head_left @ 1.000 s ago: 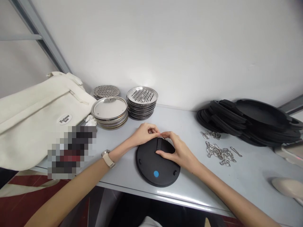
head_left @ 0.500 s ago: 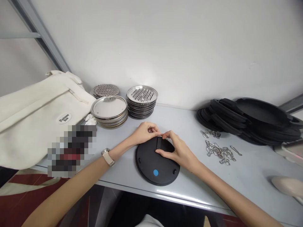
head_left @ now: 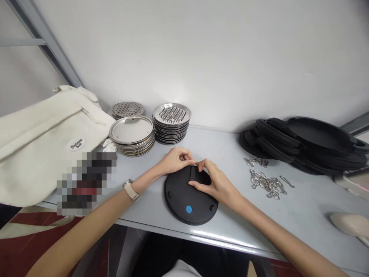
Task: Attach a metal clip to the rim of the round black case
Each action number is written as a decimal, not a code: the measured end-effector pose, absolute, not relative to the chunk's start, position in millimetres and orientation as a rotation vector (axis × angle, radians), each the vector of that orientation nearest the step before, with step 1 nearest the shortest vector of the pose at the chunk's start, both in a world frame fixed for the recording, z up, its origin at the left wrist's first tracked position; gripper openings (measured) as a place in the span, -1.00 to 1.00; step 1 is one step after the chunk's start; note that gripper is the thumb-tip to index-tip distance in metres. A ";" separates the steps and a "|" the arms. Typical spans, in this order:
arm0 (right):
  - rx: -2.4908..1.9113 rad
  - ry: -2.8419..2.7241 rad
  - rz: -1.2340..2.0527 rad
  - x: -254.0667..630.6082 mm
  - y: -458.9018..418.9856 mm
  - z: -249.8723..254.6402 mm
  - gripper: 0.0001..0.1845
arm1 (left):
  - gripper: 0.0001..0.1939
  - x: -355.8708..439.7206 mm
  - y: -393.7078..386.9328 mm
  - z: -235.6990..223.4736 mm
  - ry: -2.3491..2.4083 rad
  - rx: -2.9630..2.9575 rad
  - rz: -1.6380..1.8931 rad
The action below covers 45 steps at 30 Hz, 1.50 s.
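Observation:
A black round disc (head_left: 187, 196) with a blue dot lies flat on the table in front of me. A narrow raised strip runs in from its far edge. My left hand (head_left: 178, 159) is closed in a pinch at that far edge, by the end of the strip; whatever its fingertips hold is too small to make out. My right hand (head_left: 215, 181) grips the disc from the right, thumb pressed beside the strip and bent index finger at the far rim. Several wire hooks (head_left: 266, 182) lie in loose heaps to the right.
Shiny metal discs (head_left: 132, 130) and grater plates (head_left: 172, 115) stand stacked at the back left. Black round parts (head_left: 311, 142) are piled at the back right. A cream bag (head_left: 52, 142) lies on the left. The grey table's front edge (head_left: 161, 232) runs close to me.
The view has shifted very slightly. Both hands stay at the disc's far edge, with only tiny finger movement.

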State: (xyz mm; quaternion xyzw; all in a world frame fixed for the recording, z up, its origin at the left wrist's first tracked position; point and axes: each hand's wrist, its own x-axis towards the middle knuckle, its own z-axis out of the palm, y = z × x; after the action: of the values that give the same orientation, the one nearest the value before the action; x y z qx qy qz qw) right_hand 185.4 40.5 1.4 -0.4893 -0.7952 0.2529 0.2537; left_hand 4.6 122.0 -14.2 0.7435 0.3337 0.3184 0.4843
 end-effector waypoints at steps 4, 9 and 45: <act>-1.329 -2.164 0.688 185.7 40.4 1.3 -0.69 | -0.75 4.7 122.3 -14.2 0.814 1.808 0.770; -1.326 -2.162 0.677 185.3 40.4 1.1 -0.69 | -0.74 5.4 121.8 -13.5 0.818 1.804 0.763; -1.333 -2.175 0.679 186.0 40.2 -4.5 -0.65 | -0.68 6.6 124.6 -17.2 0.800 1.667 0.699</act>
State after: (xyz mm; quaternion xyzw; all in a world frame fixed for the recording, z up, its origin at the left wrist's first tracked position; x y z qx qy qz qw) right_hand 186.0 40.2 -4.5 -0.4892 -0.7982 0.2490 0.2481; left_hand 6.6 124.6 -17.2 0.7044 0.3378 0.2953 0.5500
